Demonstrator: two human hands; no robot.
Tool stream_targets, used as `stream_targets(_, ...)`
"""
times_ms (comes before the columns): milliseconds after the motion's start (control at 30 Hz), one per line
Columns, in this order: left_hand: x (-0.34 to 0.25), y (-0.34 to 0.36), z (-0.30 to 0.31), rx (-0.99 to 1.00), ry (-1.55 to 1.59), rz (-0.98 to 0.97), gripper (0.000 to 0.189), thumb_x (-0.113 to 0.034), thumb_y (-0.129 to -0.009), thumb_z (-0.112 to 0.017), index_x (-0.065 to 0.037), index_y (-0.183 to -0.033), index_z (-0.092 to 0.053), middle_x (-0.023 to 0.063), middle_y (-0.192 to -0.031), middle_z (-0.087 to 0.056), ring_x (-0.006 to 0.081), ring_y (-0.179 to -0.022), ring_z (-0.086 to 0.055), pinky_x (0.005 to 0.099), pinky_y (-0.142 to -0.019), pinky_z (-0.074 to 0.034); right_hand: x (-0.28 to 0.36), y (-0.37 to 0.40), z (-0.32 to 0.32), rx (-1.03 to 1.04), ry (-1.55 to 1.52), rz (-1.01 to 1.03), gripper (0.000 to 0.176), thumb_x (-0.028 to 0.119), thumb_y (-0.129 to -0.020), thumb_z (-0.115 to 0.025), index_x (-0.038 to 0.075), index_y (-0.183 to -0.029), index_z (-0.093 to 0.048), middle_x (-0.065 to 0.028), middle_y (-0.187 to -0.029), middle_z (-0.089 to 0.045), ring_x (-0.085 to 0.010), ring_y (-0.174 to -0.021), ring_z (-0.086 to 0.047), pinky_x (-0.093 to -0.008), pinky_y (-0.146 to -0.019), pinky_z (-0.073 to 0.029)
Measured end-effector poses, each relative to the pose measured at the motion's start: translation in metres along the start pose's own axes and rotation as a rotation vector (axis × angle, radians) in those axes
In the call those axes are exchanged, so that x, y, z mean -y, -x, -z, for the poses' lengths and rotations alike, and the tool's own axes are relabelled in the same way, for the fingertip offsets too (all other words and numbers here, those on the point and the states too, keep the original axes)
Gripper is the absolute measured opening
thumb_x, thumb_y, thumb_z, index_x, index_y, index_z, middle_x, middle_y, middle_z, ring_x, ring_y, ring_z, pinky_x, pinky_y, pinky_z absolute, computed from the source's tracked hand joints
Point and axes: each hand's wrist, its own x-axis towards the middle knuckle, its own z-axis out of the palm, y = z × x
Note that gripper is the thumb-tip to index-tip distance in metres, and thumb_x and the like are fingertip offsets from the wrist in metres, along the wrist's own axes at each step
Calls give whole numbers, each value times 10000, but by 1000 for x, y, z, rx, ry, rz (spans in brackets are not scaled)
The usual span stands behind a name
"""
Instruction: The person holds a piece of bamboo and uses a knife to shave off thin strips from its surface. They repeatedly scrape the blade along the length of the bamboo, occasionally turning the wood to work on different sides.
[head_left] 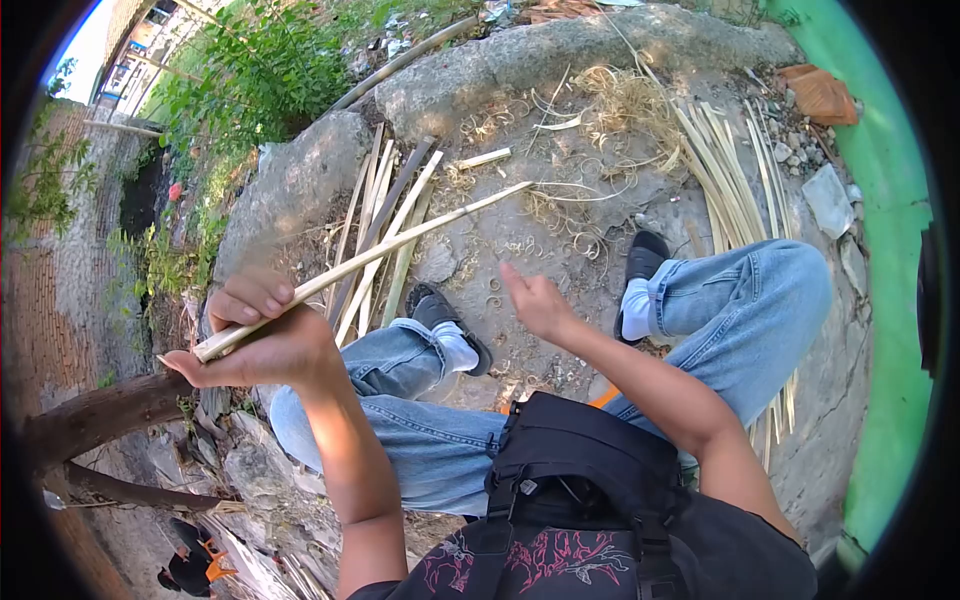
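Note:
My left hand (262,335) is closed around the thick end of a long, pale bamboo strip (400,238). The strip slants up to the right, and its thin far end reaches over the ground in front of me. My right hand (538,303) is in the air between my knees, apart from the strip. One finger points forward; the other fingers are mostly hidden, and nothing shows in them. Curly bamboo shavings (585,235) lie on the ground beyond it.
Split bamboo strips lie in a bundle (722,175) at the right and another pile (385,215) at the left. A low stone kerb (450,85) curves behind them. A green wall (895,300) borders the right. A brown trunk (110,415) is at the left. A black bag (590,450) rests against me.

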Motion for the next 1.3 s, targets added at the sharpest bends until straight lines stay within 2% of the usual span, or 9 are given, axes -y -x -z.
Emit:
stream_targets(133, 5, -2, 8, -1, 6, -25, 668, -734, -807, -330, -148, -492, -266, 1, -436, -231, 118, -392, -213, 278, -406, -128, 28, 42, -29, 124, -96, 279, 655, 485, -971, -388, 15, -515, -406, 6, -466, -333, -95, -496, -311, -347, -448, -276)
stream_targets(267, 5, -4, 15, 18, 39, -6, 641, -710, -809, -335, -156, -499, -241, -4, -441, -216, 117, -391, -203, 277, -406, -129, -24, 17, -20, 36, -51, -106, 619, 465, -984, -364, 18, -560, -425, -16, -505, -389, -91, -530, -357, -329, -470, -297)
stream_targets(367, 7, -3, 12, 59, 58, -5, 624, -686, -817, -337, -157, -502, -235, -4, -446, -216, 115, -395, -204, 278, -404, -130, 6, 34, -31, 29, -90, 53, 657, 492, -954, -401, -50, -595, -500, -123, -484, -409, -163, -497, -391, -378, -481, -331)
stream_targets(467, 6, 0, 12, 80, 78, 9, 607, -659, -824, -347, -156, -506, -226, -9, -459, -197, 118, -409, -195, 279, -409, -131, 15, 46, -42, 119, -209, 193, 660, 493, -952, -408, -57, -599, -507, -131, -484, -418, -169, -498, -400, -384, -486, -342)
stream_targets(567, 5, -7, 15, 198, 139, 48, 563, -620, -830, -361, -149, -547, -240, -7, -505, -211, 126, -459, -213, 276, -438, -154, -13, 29, -30, -14, -31, 99, 686, 525, -942, -407, -54, -587, -509, -127, -486, -435, -175, -502, -409, -386, -492, -350)
stream_targets(667, -1, -14, 16, 241, 169, 106, 495, -576, -833, -379, -144, -621, -262, 8, -579, -258, 137, -530, -245, 276, -483, -184, -41, 0, -18, -52, -109, -312, 704, 547, -936, -401, -41, -565, -516, -106, -482, -450, -172, -495, -403, -391, -488, -346)
stream_targets(833, -5, -22, 14, 198, 185, 110, 353, -445, -785, -481, -118, -715, -366, 35, -685, -302, 162, -644, -294, 305, -605, -257, -14, 4, -19, 14, -39, -126, 709, 594, -887, -463, -20, -536, -511, -72, -455, -443, -162, -438, -413, -375, -450, -329)
stream_targets(1000, 1, -25, 11, -95, 56, 23, 429, -497, -903, -424, -105, -729, -425, 27, -662, -326, 159, -635, -318, 304, -621, -281, 53, 24, -3, 142, 101, 57, 585, 518, -830, -611, -3, -577, -530, -50, -447, -448, -127, -429, -416, -333, -429, -317)
stream_targets(1300, -56, -59, 27, 430, 446, 312, 577, -649, -821, -456, -110, -668, -316, 5, -603, -287, 132, -593, -264, 287, -539, -241, 76, 23, 22, -76, 174, 217, 426, 365, -735, -772, -16, -762, -585, -4, -548, -488, -98, -498, -430, -291, -468, -346)
